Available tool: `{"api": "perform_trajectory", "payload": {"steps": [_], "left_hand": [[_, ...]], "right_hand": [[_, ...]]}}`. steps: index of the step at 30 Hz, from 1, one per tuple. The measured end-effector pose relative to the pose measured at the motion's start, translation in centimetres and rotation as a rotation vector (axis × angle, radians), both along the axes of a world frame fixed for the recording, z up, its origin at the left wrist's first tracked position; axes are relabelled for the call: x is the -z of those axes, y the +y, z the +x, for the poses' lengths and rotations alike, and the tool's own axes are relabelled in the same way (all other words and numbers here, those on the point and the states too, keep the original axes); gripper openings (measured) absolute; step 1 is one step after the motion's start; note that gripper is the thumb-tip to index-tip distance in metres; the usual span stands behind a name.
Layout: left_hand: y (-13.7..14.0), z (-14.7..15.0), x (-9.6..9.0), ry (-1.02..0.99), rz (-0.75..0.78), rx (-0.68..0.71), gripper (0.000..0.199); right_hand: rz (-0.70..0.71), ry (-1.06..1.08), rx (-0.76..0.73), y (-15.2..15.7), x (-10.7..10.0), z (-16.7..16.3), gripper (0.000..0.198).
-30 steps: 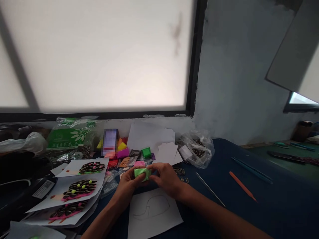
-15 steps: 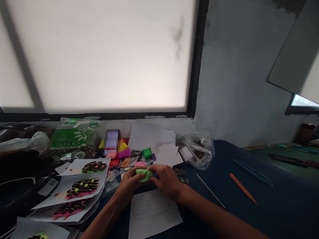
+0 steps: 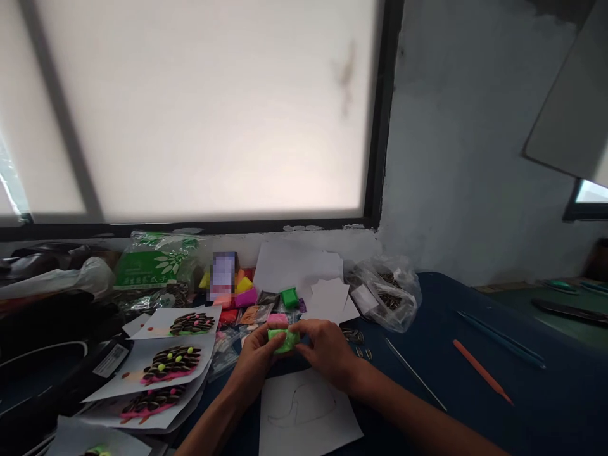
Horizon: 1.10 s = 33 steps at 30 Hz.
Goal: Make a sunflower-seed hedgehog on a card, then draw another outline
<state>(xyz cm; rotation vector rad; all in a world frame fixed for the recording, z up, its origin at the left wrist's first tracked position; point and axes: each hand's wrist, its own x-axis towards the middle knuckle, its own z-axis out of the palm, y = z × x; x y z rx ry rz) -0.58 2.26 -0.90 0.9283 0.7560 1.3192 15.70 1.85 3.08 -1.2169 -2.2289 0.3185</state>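
Note:
A light-green packet of modelling clay [image 3: 284,342] is held in front of me above the dark blue table. My left hand [image 3: 259,354] grips its left side, thumb across the front. My right hand [image 3: 325,348] pinches its right edge between thumb and fingers. Just below the hands lies a white sheet [image 3: 311,411] with a pencil outline of a rounded shape with a pointed end. Behind the packet is a pink clay block [image 3: 277,320], partly covered by my fingers.
At left are stacked cards with seed-covered hedgehog pictures [image 3: 175,364]. Bagged clay, including a green block [image 3: 289,297], sits at the back, beside a plastic bag of seeds [image 3: 389,294]. A thin rod [image 3: 415,373], an orange tool [image 3: 482,370] and blue tweezers [image 3: 501,339] lie at right.
The whole view has shifted slightly, so things sit further right. Both hands still hold the green packet, whose front face is turned a little differently between the fingers.

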Motion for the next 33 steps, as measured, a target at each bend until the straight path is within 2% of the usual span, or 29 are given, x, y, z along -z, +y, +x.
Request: {"api": "perform_trajectory", "payload": {"steps": [3, 8, 12, 17, 23, 27, 33], "left_hand": [[0.0, 0.0, 0.1, 0.010, 0.026, 0.036, 0.042], [-0.1, 0.0, 0.2, 0.036, -0.037, -0.043, 0.048], [-0.1, 0.0, 0.0, 0.020, -0.045, -0.045, 0.046], [-0.3, -0.2, -0.4, 0.000, -0.042, -0.016, 0.040], [-0.6, -0.1, -0.9, -0.022, -0.035, -0.012, 0.038], [-0.7, 0.0, -1.1, -0.026, -0.023, -0.006, 0.040], [-0.7, 0.1, -1.3, 0.007, -0.039, 0.019, 0.052]], "right_hand": [[-0.004, 0.029, 0.001, 0.5, 0.3, 0.3, 0.035], [-0.039, 0.081, 0.009, 0.7, 0.5, 0.5, 0.039], [-0.094, 0.154, 0.003, 0.4, -0.1, 0.4, 0.041], [-0.155, 0.238, -0.010, 0.1, -0.8, 0.2, 0.031], [-0.098, 0.308, 0.010, 0.0, -0.2, -0.1, 0.033], [-0.027, 0.283, 0.050, -0.1, -0.2, -0.2, 0.020], [-0.065, 0.279, 0.047, -0.1, -0.3, -0.2, 0.009]]}}
